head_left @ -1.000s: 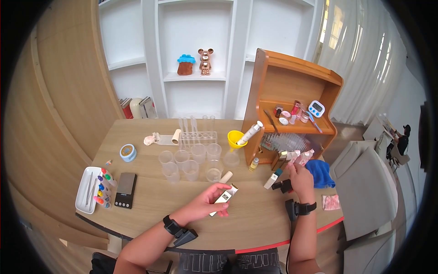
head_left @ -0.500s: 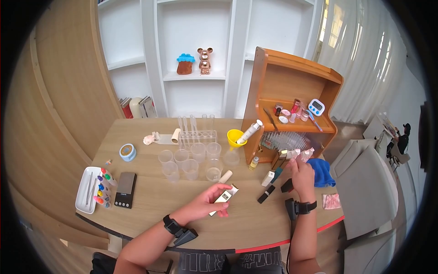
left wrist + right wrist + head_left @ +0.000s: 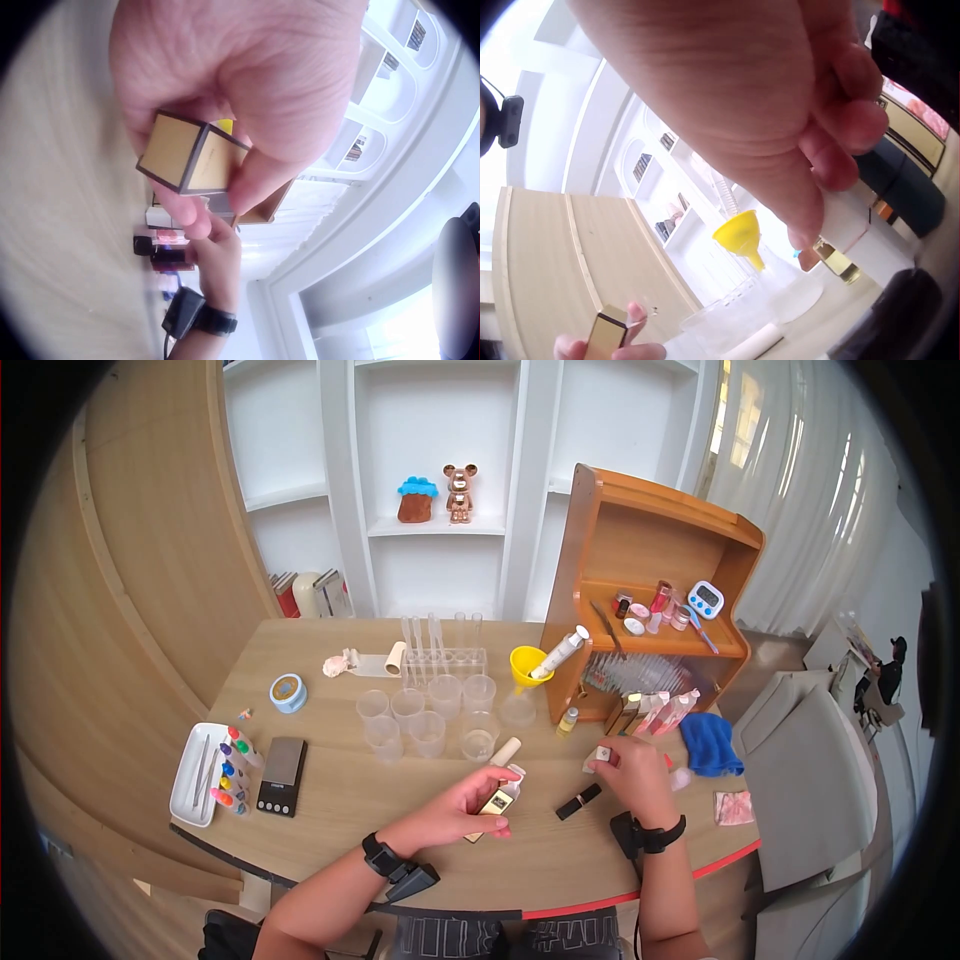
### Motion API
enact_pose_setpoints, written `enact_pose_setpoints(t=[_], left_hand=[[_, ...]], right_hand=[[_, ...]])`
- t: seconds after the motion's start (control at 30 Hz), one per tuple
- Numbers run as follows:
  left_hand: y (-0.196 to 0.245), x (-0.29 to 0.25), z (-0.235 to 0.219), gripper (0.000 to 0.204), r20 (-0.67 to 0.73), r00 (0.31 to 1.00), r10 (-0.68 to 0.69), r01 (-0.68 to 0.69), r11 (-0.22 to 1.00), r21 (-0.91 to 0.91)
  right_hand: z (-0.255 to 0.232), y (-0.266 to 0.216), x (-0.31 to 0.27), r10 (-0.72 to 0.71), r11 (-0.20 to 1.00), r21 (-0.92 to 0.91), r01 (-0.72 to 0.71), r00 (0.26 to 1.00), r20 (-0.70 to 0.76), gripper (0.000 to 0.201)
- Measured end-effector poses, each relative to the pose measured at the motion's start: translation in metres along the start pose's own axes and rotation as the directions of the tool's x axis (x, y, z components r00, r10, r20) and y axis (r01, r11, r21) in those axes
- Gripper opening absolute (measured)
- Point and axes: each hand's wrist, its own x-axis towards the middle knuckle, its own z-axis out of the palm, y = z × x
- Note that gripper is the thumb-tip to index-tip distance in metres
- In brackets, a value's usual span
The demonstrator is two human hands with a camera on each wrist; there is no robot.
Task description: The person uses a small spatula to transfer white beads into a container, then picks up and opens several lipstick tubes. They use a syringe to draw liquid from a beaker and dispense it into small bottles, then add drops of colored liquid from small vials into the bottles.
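Observation:
My left hand (image 3: 465,808) holds a small box with gold panels and dark edges (image 3: 176,150) between thumb and fingers; its white flap stands up at the far end in the head view. At the right, my right hand (image 3: 638,780) pinches a small white box (image 3: 874,240) by its top, fingers pointing down. Just in front of that lies a black lipstick-like tube (image 3: 578,801). A dark teal cylinder (image 3: 904,184) stands beside the white box in the right wrist view, hidden by the hand from the head camera.
Several clear cups (image 3: 428,734) and a test-tube rack (image 3: 445,668) stand mid-table. Behind are a yellow funnel (image 3: 531,666) and a wooden cabinet (image 3: 575,550). Boxes (image 3: 655,712), a blue cloth (image 3: 712,745) and a small oil bottle (image 3: 567,722) are rightward; a scale (image 3: 283,775) and tray (image 3: 186,800) leftward.
My right hand has moved left and nearer, from in front of the back boxes onto the white box. The black tube came to lie apart on the table. The left hand's box has tilted slightly.

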Motion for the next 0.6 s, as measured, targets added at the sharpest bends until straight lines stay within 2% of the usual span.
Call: enact_pose_setpoints(t=[0.03,0.07,0.1,0.13,0.2,0.23,0.33,0.47,0.57,0.6], left_hand=[[-0.006,0.001,-0.003,0.053,0.003,1.0,0.007,-0.007,1.0,-0.021],[-0.009,0.001,-0.004,0.052,0.008,1.0,0.017,-0.016,0.999,-0.029],[-0.012,0.002,-0.006,0.051,0.013,1.0,0.028,-0.027,0.999,-0.037],[-0.015,0.002,-0.006,0.05,0.017,0.999,0.039,-0.038,0.998,-0.045],[-0.02,0.004,-0.008,0.05,0.013,0.998,0.057,-0.056,0.998,-0.014],[-0.021,0.005,-0.008,0.05,0.012,0.998,0.065,-0.065,0.998,0.002],[-0.017,0.004,-0.006,0.055,0.035,0.999,0.028,-0.031,0.995,0.092],[-0.008,0.0,0.001,0.054,-0.022,1.0,0.001,0.002,0.991,0.135],[-0.008,-0.001,0.002,0.053,-0.034,0.999,-0.003,0.01,0.982,0.189],[-0.009,-0.001,0.002,0.053,-0.034,0.999,-0.005,0.011,0.979,0.202]], right_hand=[[0.001,0.003,-0.001,-0.023,1.0,0.011,0.023,1.0,0.016,0.027],[0.002,0.001,-0.002,0.044,0.971,0.234,-0.051,0.998,0.035,0.026],[0.003,-0.002,-0.002,0.104,0.888,0.442,-0.123,0.992,0.068,0.025],[0.003,-0.006,-0.003,0.154,0.757,0.625,-0.19,0.982,0.112,0.025],[0.004,-0.014,-0.007,0.037,0.418,0.877,-0.238,0.969,0.245,0.026],[0.006,-0.018,-0.01,-0.039,0.216,0.938,-0.272,0.957,0.287,0.027],[0.028,-0.024,-0.016,-0.125,0.238,0.919,-0.315,0.928,0.351,0.028],[0.033,-0.027,-0.014,-0.074,0.262,0.904,-0.337,0.927,0.367,0.024],[0.034,-0.022,-0.013,-0.077,0.238,0.908,-0.344,0.926,0.371,0.023],[0.035,-0.021,-0.013,-0.07,0.266,0.894,-0.361,0.918,0.391,0.023]])
